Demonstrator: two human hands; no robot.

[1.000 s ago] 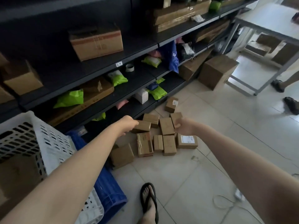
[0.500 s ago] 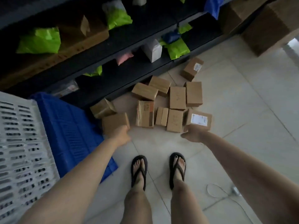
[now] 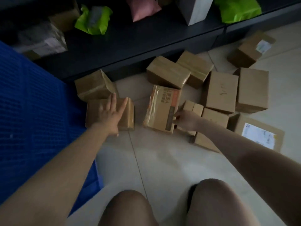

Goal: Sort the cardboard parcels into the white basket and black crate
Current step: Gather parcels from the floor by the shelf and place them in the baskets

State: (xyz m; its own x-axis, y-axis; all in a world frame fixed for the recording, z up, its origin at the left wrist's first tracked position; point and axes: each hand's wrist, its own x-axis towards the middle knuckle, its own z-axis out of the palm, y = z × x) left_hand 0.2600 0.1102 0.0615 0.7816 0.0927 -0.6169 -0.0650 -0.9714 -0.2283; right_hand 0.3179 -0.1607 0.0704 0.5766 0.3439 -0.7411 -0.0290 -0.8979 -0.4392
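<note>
A pale tiled floor (image 3: 162,168) is seen from above, and a black shelf (image 3: 146,41) is set along its far edge. A blue crate (image 3: 32,111) is stood on the floor at the left, just beside the shelf. Two bare knees (image 3: 128,209) are shown at the bottom of the view.

The cardboard parcels (image 3: 221,90) are spread on the floor in front of the shelf, between the blue crate and the right edge of the view, and several are touching one another. A labelled parcel (image 3: 236,126) is laid flat at the far right. A plain parcel (image 3: 128,115) is placed nearest the blue crate, and an orange-printed parcel (image 3: 161,108), wrapped in clear tape, is laid just to its right, apart from it.

The left hand (image 3: 109,115) is spread over the top of the plain parcel, with its fingers straight and splayed and nothing grasped. The right hand (image 3: 185,119) is curled round the near right edge of the orange-printed parcel, which is gripped while lying on the floor.

On the shelf, two green bags (image 3: 92,20), a white box (image 3: 195,10) and a pink bag (image 3: 143,7) are stored.
</note>
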